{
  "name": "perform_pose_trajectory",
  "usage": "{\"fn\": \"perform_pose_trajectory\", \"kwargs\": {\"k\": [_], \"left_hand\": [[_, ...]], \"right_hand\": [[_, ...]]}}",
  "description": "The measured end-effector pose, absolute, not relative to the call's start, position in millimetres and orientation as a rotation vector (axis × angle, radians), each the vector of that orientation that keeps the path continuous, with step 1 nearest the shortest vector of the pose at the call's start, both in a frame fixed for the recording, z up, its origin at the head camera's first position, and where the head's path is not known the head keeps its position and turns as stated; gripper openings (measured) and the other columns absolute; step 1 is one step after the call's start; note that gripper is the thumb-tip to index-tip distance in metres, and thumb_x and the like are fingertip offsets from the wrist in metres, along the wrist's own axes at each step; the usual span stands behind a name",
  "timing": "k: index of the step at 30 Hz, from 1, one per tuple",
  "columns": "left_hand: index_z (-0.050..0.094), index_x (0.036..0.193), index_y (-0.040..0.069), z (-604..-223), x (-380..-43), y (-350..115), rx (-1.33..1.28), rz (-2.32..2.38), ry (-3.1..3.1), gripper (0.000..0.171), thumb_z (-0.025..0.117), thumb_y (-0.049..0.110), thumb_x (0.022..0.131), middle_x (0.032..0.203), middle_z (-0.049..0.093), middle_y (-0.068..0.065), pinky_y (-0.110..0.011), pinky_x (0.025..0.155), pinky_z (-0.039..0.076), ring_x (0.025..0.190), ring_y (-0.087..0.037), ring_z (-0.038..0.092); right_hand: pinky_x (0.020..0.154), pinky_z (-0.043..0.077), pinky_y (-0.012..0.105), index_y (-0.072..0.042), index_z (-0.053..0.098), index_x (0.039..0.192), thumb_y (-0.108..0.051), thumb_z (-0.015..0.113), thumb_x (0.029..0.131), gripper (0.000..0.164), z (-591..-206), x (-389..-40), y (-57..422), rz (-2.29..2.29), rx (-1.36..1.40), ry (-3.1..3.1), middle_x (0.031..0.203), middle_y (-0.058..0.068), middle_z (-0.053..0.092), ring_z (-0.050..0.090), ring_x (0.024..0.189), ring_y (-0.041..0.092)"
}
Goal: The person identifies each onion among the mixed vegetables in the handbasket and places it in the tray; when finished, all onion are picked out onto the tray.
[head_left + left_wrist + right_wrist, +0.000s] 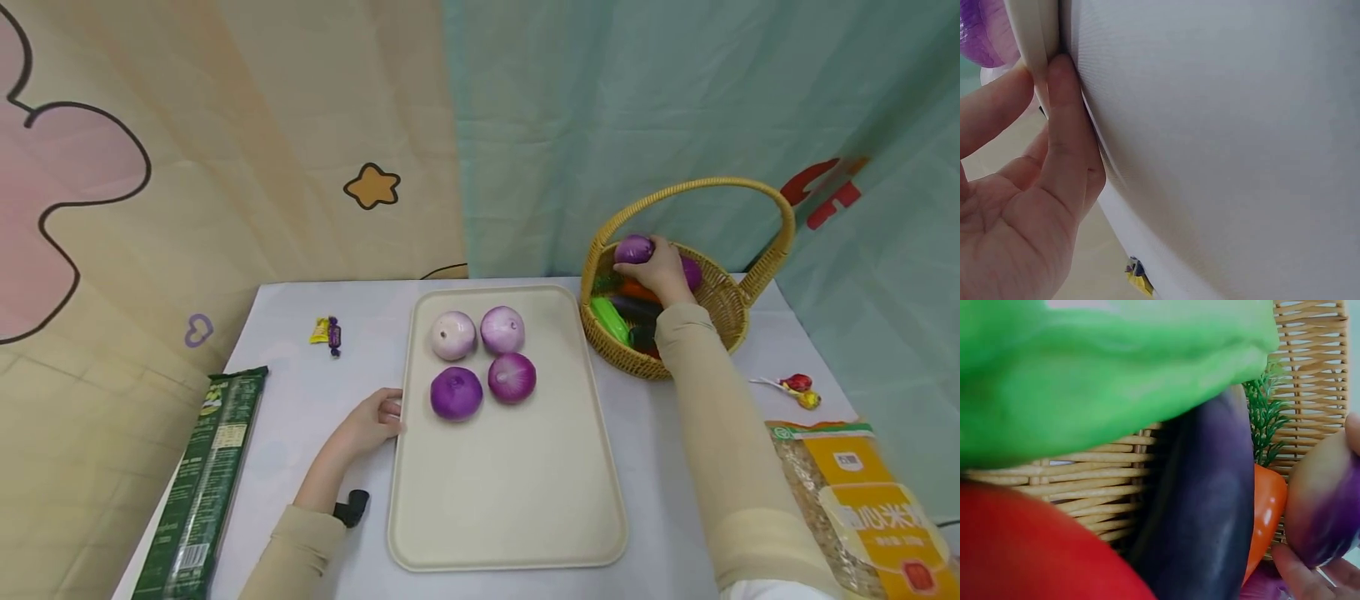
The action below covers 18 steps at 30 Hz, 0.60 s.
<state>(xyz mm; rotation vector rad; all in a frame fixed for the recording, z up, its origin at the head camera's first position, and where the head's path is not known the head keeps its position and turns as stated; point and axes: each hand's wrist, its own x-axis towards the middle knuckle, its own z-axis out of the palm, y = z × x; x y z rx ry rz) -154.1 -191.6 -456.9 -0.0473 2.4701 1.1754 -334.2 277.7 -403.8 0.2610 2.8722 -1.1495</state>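
The right hand point(663, 271) grasps an onion point(633, 249) at the far side of the wicker basket point(628, 360), under the raised handle point(686, 185); the right wrist view shows fingertips against its pale and purple skin. A purple vegetable point(692, 272) lies in the basket just right of that hand. Nearer the basket's left side are a carrot point(1266, 512) with feathery green leaves, a dark eggplant point(1210, 506), a bright green vegetable point(611, 321) and a rounded red one point(1041, 550), seen only in part. The left hand point(373, 423) pinches the left rim of the cream tray point(510, 492), its thumb on the inner side and its fingers outside. Four more onions sit close together in the tray's far half: a whitish onion point(453, 335) and a pale purple onion point(502, 330) behind, a deep purple onion point(456, 393) and a striped onion point(512, 378) in front. The tray lies flat on the white table point(292, 417), left of the basket. A yellow candy point(320, 331) and a purple candy point(334, 337) touch near the far left, beyond a long green packet point(202, 492). On the right are two lollipops point(798, 390) and a grain bag point(862, 508).
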Motion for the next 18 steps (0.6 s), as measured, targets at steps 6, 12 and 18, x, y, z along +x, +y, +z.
{"fn": "perform_pose_trajectory", "kwargs": {"k": [6, 12, 18], "left_hand": [[0.046, 0.138, -0.008, -457.2, -158.5, -189.5, -0.014, 1.172, 2.482, 0.054, 0.063, -0.004, 0.087, 0.108, 0.060, -0.019, -0.040, 0.085, 0.051, 0.096, -0.025, 0.061], [0.045, 0.139, -0.007, -454.2, -164.4, -187.0, 0.006, 1.145, 2.489, 0.055, 0.063, -0.002, 0.088, 0.110, 0.060, -0.020, -0.040, 0.086, 0.052, 0.097, -0.026, 0.061], [0.044, 0.139, -0.008, -450.6, -168.7, -185.2, 0.021, 1.147, 2.470, 0.055, 0.063, -0.002, 0.088, 0.111, 0.059, -0.022, -0.040, 0.086, 0.052, 0.099, -0.028, 0.061]], "right_hand": [[0.112, 0.033, 0.058, 0.003, 0.019, 0.153, -0.043, 0.070, 0.087, 0.095, -394.3, -324.7, 282.0, -1.303, 0.341, 2.818, 0.153, 0.031, 0.028, 0.034, 0.138, 0.047], [0.111, 0.036, 0.057, -0.002, 0.015, 0.155, -0.058, 0.066, 0.084, 0.104, -372.0, -297.9, 285.2, -1.435, 0.374, 2.768, 0.155, 0.028, 0.027, 0.036, 0.138, 0.044], [0.112, 0.031, 0.061, -0.006, 0.015, 0.157, -0.062, 0.061, 0.086, 0.101, -359.3, -236.2, 277.3, -1.454, 0.313, 2.754, 0.158, 0.026, 0.023, 0.031, 0.141, 0.045]]}}
